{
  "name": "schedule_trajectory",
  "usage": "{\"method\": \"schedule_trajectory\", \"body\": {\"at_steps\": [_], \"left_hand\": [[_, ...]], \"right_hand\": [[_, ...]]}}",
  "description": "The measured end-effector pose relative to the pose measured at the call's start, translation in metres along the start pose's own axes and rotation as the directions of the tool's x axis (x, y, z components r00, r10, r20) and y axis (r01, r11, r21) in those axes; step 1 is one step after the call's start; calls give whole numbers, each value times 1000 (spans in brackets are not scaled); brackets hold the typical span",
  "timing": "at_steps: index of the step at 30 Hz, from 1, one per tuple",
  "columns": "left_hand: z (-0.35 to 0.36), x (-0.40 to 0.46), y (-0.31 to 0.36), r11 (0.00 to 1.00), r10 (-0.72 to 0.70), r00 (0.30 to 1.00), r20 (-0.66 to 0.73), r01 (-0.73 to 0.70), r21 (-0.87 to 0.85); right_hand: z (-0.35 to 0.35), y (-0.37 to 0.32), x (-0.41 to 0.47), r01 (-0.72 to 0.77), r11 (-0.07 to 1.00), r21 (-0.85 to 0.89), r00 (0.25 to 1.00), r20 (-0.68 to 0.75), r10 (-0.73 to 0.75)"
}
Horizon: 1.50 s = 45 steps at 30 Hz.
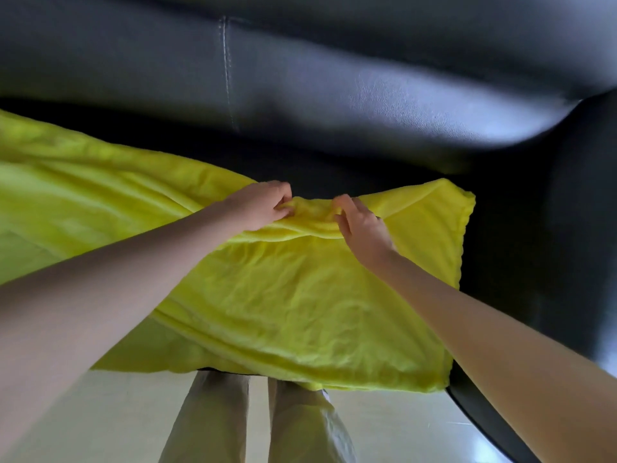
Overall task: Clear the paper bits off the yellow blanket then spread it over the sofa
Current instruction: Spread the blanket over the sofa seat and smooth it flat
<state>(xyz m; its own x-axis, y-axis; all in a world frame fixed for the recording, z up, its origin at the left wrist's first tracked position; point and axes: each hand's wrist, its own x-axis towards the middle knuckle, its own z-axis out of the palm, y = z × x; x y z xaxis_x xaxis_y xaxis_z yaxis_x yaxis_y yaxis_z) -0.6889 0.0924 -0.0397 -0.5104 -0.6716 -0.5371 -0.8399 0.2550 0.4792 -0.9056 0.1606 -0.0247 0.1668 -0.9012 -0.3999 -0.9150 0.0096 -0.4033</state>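
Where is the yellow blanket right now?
In the head view, the yellow blanket lies on the black sofa's seat, left and centre, with the left hand and right hand gripping its bunched far edge.

At six o'clock, a pair of legs in loose beige cloth trousers (253, 426) stands on a pale, glossy tiled floor (100, 419). The legs run side by side, with a narrow strip of floor showing between them. The floor fills the bottom edge from seven o'clock round to five o'clock. Toward five o'clock it carries a bright, bluish patch of reflected light (480, 446), and thin grout lines show faintly near it.
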Motion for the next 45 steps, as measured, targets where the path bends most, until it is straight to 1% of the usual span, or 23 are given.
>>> {"method": "schedule_trajectory", "body": {"at_steps": [3, 6, 8, 10, 12, 13, 16, 19, 21, 23, 25, 27, 29, 31, 32, 33, 34, 36, 38, 39, 40, 42, 45], "left_hand": [[-5, -5, 0, 998, 69, 987, -144, -69, 4], [-16, -5, -1, 988, 147, 940, -309, -125, 90], [-24, -3, -2, 949, 277, 859, -431, -174, 262], [-32, 0, -1, 875, 401, 760, -511, -152, 459], [-42, 5, 1, 829, 442, 712, -546, -91, 552], [-46, 8, 0, 829, 438, 707, -556, -79, 553], [-51, 14, -2, 859, 406, 764, -502, -132, 494], [-47, 23, -8, 871, 392, 835, -387, -201, 449], [-44, 26, -10, 846, 391, 838, -380, -164, 508], [-39, 26, -10, 854, 318, 840, -439, -52, 518], [-30, 26, -6, 905, 151, 852, -501, 84, 416], [-20, 27, -2, 931, -85, 834, -544, 261, 254], [-15, 30, 1, 913, -329, 788, -520, 406, 39], [-12, 34, 0, 875, -464, 751, -469, 471, -111], [-10, 35, 0, 880, -449, 757, -475, 466, -90], [-9, 35, 1, 902, -382, 780, -496, 432, -14], [-7, 34, 3, 926, -267, 814, -516, 365, 95], [0, 34, 11, 933, 33, 873, -486, 147, 328], [6, 37, 18, 882, 269, 869, -416, -49, 468], [9, 40, 21, 862, 314, 871, -378, -95, 497], [11, 42, 25, 865, 302, 889, -344, -104, 492], [14, 46, 31, 922, 162, 938, -305, -34, 386], [15, 51, 33, 966, 78, 916, -393, 28, 258]], "right_hand": [[-2, 6, 5, -52, 998, -37, 999, 12, 53], [-6, 10, 5, -3, 989, -149, 1000, -18, 1], [-9, 12, 5, 48, 981, -189, 995, -76, -63], [-12, 15, 6, 82, 973, -213, 977, -178, -122], [-18, 18, 7, 70, 973, -221, 945, -298, -135], [-22, 20, 7, 49, 976, -211, 928, -351, -122], [-35, 20, 11, -6, 993, -118, 888, -456, -49], [-42, 20, 20, -26, 1000, 8, 896, -444, 27], [-40, 24, 28, -53, 996, 69, 912, -403, 77], [-35, 34, 33, -159, 983, 92, 927, -329, 180], [-28, 49, 32, -315, 947, 62, 918, -233, 321], [-21, 65, 28, -422, 904, 65, 880, -211, 426], [-16, 79, 22, -471, 875, 109, 840, -247, 483], [-14, 93, 15, -513, 844, 154, 819, -207, 536], [-13, 101, 13, -534, 830, 158, 819, -149, 555], [-12, 107, 10, -546, 826, 143, 823, -90, 560], [-11, 113, 7, -545, 830, 117, 832, -48, 553], [-9, 120, 5, -525, 846, 96, 849, -12, 529], [-9, 122, 5, -513, 853, 96, 857, 1, 515], [-8, 122, 5, -513, 853, 96, 857, 9, 515], [-9, 122, 5, -516, 851, 97, 856, 18, 517], [-9, 121, 6, -520, 849, 93, 854, 31, 519], [-9, 122, 8, -520, 849, 90, 854, 38, 519]]}}
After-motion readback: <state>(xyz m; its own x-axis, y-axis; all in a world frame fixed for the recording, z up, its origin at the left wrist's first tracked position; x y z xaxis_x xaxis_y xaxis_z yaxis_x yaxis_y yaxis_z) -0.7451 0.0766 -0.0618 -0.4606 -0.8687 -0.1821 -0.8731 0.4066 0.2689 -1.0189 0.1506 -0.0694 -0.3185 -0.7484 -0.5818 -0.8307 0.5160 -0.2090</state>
